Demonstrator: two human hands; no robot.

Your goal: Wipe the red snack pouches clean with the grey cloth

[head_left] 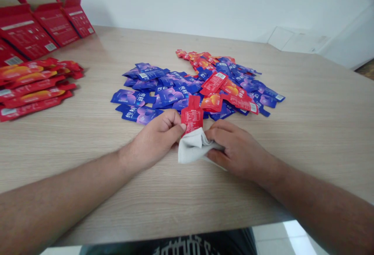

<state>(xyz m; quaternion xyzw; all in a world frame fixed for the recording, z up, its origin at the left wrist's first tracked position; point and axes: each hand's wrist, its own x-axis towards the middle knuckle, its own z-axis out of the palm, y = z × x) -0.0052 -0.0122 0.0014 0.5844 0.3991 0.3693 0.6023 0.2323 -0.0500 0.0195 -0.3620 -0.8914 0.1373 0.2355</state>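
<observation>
- Head view: a wood-grain worktop (pixel 306 130) fills most of the frame, with open red printed cartons (pixel 26 32) at its far left corner.
- Nearer, a stacked row of red sachets (pixel 32 91) lies at the left, and a loose heap of blue sachets (pixel 163 95) with red ones mixed in spreads across the middle.
- Just in front of the heap, the left hand (pixel 154 140) curls its fingers, pressing the thumb against one upright red sachet (pixel 192 115).
- The right hand (pixel 238 149) closes its fingers over a white cloth (pixel 191 149) wrapped around that sachet's lower end.
- A loose pinch could let the sachet slip and drop; a knuckle brushing the heap could scatter it.
</observation>
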